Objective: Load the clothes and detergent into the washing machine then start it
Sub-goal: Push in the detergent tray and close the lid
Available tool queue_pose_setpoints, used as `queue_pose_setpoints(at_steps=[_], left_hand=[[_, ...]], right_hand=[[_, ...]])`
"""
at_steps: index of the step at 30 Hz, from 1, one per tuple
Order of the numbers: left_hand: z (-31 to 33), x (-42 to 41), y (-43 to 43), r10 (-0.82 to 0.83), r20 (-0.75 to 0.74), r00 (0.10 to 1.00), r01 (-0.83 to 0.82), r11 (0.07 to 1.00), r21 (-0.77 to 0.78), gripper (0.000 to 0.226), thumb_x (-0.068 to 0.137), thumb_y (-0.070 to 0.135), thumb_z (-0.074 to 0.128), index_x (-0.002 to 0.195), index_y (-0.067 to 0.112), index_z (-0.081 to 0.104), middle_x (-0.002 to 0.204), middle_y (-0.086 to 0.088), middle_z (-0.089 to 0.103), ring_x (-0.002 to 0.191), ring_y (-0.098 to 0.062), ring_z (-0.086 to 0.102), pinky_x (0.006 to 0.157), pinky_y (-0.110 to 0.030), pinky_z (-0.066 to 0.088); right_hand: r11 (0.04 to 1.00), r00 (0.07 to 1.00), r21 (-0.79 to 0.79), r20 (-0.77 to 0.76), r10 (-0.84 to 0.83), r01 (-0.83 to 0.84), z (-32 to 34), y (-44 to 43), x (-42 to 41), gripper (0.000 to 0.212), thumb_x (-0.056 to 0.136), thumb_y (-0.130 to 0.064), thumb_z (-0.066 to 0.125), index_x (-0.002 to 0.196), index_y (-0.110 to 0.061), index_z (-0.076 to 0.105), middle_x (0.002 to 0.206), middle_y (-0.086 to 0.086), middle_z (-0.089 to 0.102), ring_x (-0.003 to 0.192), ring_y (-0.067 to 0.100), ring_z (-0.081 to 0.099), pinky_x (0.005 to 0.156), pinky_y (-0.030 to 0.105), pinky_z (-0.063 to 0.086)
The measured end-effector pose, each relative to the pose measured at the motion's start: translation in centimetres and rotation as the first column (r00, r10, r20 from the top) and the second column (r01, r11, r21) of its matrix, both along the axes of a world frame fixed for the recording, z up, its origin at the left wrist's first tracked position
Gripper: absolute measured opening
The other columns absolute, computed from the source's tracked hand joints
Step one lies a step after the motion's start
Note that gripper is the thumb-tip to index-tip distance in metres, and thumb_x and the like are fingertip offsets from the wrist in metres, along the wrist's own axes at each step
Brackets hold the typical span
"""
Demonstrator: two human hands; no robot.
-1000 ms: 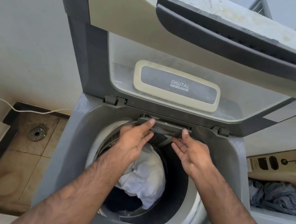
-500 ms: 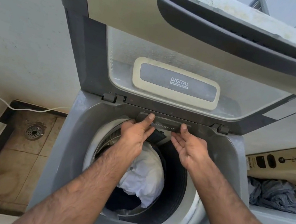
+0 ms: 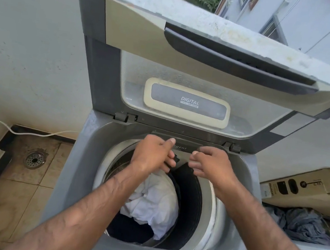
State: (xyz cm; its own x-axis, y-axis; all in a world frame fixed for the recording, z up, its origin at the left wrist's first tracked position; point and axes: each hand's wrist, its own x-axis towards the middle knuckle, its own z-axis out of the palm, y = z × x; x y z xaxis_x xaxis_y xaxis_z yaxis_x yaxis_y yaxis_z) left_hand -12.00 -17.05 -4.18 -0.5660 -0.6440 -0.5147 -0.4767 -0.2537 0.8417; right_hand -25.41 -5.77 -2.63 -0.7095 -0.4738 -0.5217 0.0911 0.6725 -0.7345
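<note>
The grey top-loading washing machine [image 3: 90,156] stands with its lid [image 3: 131,28] raised upright. In the drum lies a white garment [image 3: 153,205] on top of dark clothing [image 3: 128,229]. A dark detergent drawer [image 3: 187,144] sits at the back rim of the opening, with part of its label showing. My left hand [image 3: 150,155] has its thumb on the drawer front and its fingers curled beneath. My right hand [image 3: 211,164] is curled at the drawer's lower right edge. No detergent container is in sight.
A floor drain [image 3: 34,160] and a white cable [image 3: 29,132] lie on the tiled floor to the left. On the right stands a cardboard box [image 3: 305,186] with a crumpled grey-blue cloth [image 3: 305,227] below it. A low white wall runs behind the lid.
Both hands have gone from flat fingers to curled fingers at the drawer. The drawer front sits further back under the rim. The head camera has tilted up, showing more of the lid.
</note>
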Motion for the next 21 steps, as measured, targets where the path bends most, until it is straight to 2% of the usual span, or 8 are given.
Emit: queue_pose_setpoints(at_steps=[2,5,9,11,13,15,17,21], left_hand=[[2.8,0.3,0.7,-0.089,-0.02,0.996,0.077,0.94,-0.332,0.048,0.104,0.045,0.051,0.072,0.016,0.072,0.065,0.003,0.078,0.061,-0.024,0.076,0.071,-0.038,0.063],[8.2,1.0,1.7,-0.172,-0.091,0.981,0.044,0.651,-0.758,0.046,0.103,0.046,0.049,0.071,0.019,0.068,0.06,0.004,0.069,0.057,-0.018,0.065,0.061,-0.042,0.056],[14.6,1.2,1.9,-0.283,-0.311,0.907,-0.232,0.279,-0.932,0.027,0.101,0.026,0.058,0.081,0.009,0.067,0.073,-0.001,0.066,0.067,-0.025,0.06,0.062,-0.046,0.05],[16.4,0.5,1.5,-0.287,-0.309,0.907,-0.289,0.111,-0.951,0.018,0.096,0.019,0.06,0.086,0.006,0.067,0.082,-0.008,0.067,0.077,-0.029,0.058,0.07,-0.047,0.049],[17.4,-0.4,0.7,-0.217,-0.206,0.954,-0.216,-0.021,-0.976,0.015,0.091,0.018,0.06,0.095,0.006,0.068,0.095,-0.012,0.067,0.088,-0.033,0.058,0.079,-0.047,0.048],[17.7,-1.3,-0.2,-0.119,-0.061,0.991,-0.072,-0.085,-0.994,0.024,0.085,0.021,0.059,0.103,0.008,0.067,0.107,-0.014,0.065,0.099,-0.035,0.059,0.086,-0.045,0.044],[17.5,-1.8,-0.8,-0.072,0.045,0.996,0.04,-0.074,-0.996,0.03,0.085,0.026,0.056,0.108,0.01,0.066,0.11,-0.013,0.064,0.104,-0.036,0.058,0.092,-0.045,0.038],[16.7,-2.3,-0.8,-0.071,0.085,0.994,0.081,-0.062,-0.995,0.031,0.098,0.032,0.047,0.106,0.009,0.066,0.109,-0.013,0.066,0.106,-0.036,0.058,0.1,-0.049,0.038]], right_hand=[[0.993,0.968,0.006,-0.222,0.116,-0.117,2.6,0.4,0.3,0.035,0.089,-0.026,0.069,0.124,-0.024,0.066,0.099,-0.003,0.078,0.09,0.013,0.075,0.091,0.044,0.06],[0.969,0.81,-0.055,-0.561,0.171,-0.243,7.4,1.1,1.2,0.018,0.092,-0.021,0.066,0.107,-0.028,0.073,0.093,-0.013,0.076,0.091,0.001,0.071,0.091,0.035,0.058],[0.89,0.425,-0.181,-0.905,0.015,-0.419,14.0,1.6,2.5,0.017,0.093,-0.006,0.063,0.102,-0.015,0.074,0.097,-0.007,0.073,0.09,0.007,0.066,0.082,0.029,0.056],[0.87,0.282,-0.194,-0.957,-0.066,-0.454,16.3,1.4,2.5,0.022,0.088,-0.002,0.062,0.106,-0.011,0.072,0.102,-0.004,0.068,0.096,0.011,0.06,0.084,0.025,0.048],[0.896,0.193,-0.136,-0.98,-0.057,-0.423,17.5,0.5,2.2,0.032,0.083,-0.006,0.061,0.113,-0.013,0.069,0.109,0.0,0.065,0.104,0.017,0.055,0.091,0.024,0.041],[0.927,0.175,-0.048,-0.984,0.019,-0.372,17.9,-0.4,1.8,0.037,0.082,-0.014,0.06,0.119,-0.016,0.066,0.117,0.004,0.063,0.109,0.022,0.053,0.095,0.028,0.038],[0.945,0.191,0.047,-0.975,0.113,-0.323,17.4,-1.2,1.7,0.04,0.084,-0.023,0.06,0.123,-0.02,0.063,0.12,0.002,0.062,0.113,0.024,0.053,0.098,0.035,0.037],[0.954,0.135,0.157,-0.971,0.196,-0.255,16.4,-1.6,1.5,0.035,0.093,-0.037,0.051,0.125,-0.026,0.06,0.121,-0.002,0.062,0.117,0.024,0.052,0.105,0.04,0.03]])
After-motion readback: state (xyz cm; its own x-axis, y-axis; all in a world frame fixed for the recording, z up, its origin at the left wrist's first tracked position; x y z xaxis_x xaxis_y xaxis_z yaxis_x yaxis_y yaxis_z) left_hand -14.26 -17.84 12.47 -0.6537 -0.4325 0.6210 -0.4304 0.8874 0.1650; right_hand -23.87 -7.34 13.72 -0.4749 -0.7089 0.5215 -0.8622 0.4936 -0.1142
